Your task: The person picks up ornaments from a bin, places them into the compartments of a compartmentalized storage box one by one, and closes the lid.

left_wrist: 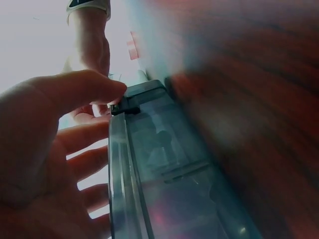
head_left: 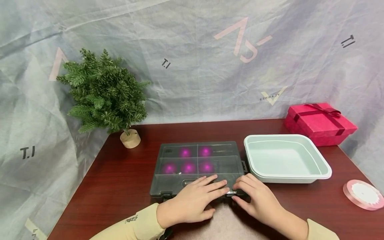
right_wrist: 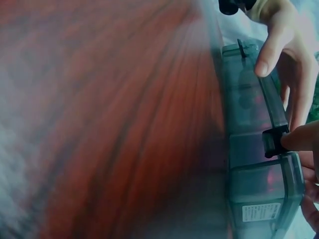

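Note:
A dark translucent divided plastic box point(head_left: 220, 166) lies closed on the table, with several magenta round spots point(head_left: 188, 168) showing through its lid. My left hand point(head_left: 192, 200) rests on the front part of the lid, its fingers straight and spread and its thumb off the front edge. At the front right, my right hand point(head_left: 259, 200) pinches the box edge at a black latch point(right_wrist: 273, 143). Its thumb presses on that latch while its fingers lie over the lid. A second latch point(head_left: 166, 194) sits at the front left.
Right of the box stands a pale green plastic tub point(head_left: 288, 180). Behind it is a red gift box point(head_left: 324, 123) with a ribbon bow. A pink ribbon roll point(head_left: 363, 195) lies at the right edge. A small artificial fir tree point(head_left: 105, 93) stands at the back left.

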Demonstrator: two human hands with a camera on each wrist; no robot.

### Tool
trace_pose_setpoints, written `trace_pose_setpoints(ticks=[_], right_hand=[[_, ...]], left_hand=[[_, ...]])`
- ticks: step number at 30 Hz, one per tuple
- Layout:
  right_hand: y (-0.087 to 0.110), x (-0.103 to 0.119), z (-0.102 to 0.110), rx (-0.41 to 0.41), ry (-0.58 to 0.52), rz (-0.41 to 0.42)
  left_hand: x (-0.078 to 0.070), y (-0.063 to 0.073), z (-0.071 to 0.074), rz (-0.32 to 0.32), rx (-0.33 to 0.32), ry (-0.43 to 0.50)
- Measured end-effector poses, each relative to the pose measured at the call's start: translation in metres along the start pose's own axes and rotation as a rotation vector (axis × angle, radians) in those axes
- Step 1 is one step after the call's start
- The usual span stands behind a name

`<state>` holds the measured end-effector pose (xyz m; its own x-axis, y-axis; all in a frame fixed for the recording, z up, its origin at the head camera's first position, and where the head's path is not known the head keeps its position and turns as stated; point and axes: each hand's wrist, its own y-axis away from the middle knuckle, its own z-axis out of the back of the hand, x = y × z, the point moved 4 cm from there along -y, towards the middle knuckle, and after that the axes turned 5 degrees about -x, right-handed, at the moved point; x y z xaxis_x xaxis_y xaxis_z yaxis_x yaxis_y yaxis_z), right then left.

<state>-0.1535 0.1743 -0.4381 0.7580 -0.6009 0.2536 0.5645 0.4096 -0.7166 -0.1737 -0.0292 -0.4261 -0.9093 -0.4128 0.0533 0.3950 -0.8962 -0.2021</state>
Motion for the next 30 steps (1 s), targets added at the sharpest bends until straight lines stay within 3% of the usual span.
trace_pose_setpoints(ticks=[8, 20, 25, 30], right_hand=[[-0.007, 0.0, 0.0, -0.032, -0.025, 0.061], [-0.004, -0.003, 0.0, -0.02, -0.019, 0.071], [-0.004, -0.006, 0.001, -0.005, -0.046, 0.082], [-0.008, -0.008, 0.004, 0.01, -0.047, 0.059]], left_hand=[[0.001, 0.0, 0.002, 0.012, 0.016, 0.025], [0.003, 0.003, 0.001, 0.014, 0.052, 0.071], [0.01, 0.017, 0.008, 0.036, 0.021, 0.073], [0.024, 0.044, 0.015, 0.092, -0.049, 0.062]])
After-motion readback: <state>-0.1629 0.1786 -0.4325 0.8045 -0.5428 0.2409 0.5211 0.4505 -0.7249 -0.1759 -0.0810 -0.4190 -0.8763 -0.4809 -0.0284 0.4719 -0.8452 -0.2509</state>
